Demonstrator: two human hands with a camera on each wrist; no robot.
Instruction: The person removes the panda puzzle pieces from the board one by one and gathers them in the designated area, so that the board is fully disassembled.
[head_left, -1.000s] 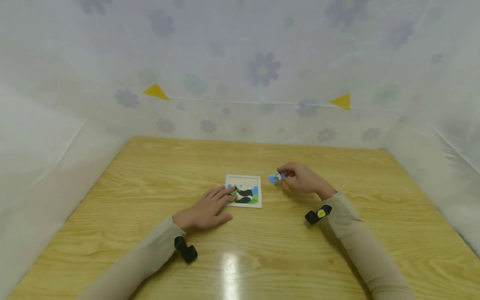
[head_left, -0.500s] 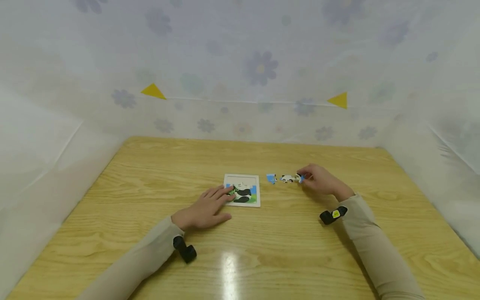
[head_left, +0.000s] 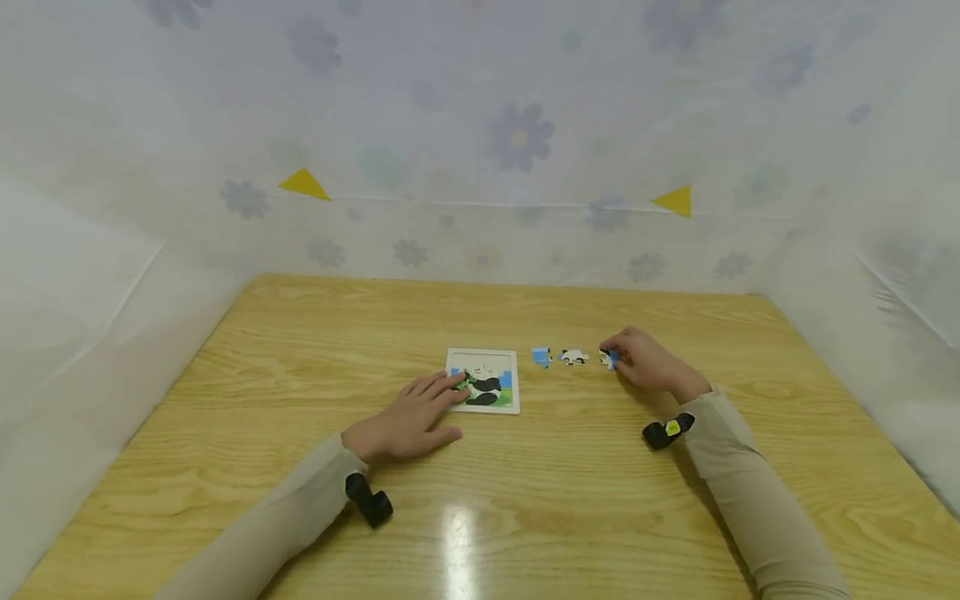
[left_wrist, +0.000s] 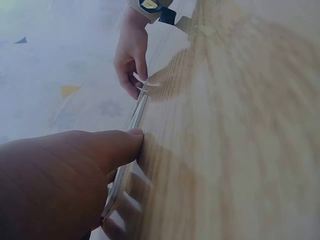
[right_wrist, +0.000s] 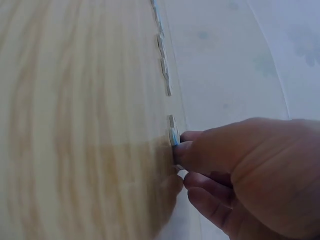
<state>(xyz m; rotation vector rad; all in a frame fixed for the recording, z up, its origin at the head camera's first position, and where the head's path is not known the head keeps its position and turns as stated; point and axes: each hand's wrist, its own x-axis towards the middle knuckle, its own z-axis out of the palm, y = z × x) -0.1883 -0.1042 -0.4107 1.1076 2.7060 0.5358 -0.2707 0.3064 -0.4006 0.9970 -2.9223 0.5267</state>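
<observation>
A square panda jigsaw puzzle in a white frame lies on the table. My left hand rests over its left side with the fingers spread out straight. In the left wrist view, the thumb sits along the frame's edge. To the right of the puzzle, three loose pieces stand in a row: a blue jigsaw piece, a white-and-black jigsaw piece and a blue-and-black jigsaw piece. My right hand pinches that last one at its right side, low at the tabletop.
The wooden table stretches around the hands, with a light reflection near its front. Behind it hangs a pale flowered sheet with two yellow triangles. A black wrist camera sits on each sleeve.
My right hand has moved right along the table. The pieces, bunched at its fingertips earlier, now lie apart in a row, the last one slid further right. The left hand stays put.
</observation>
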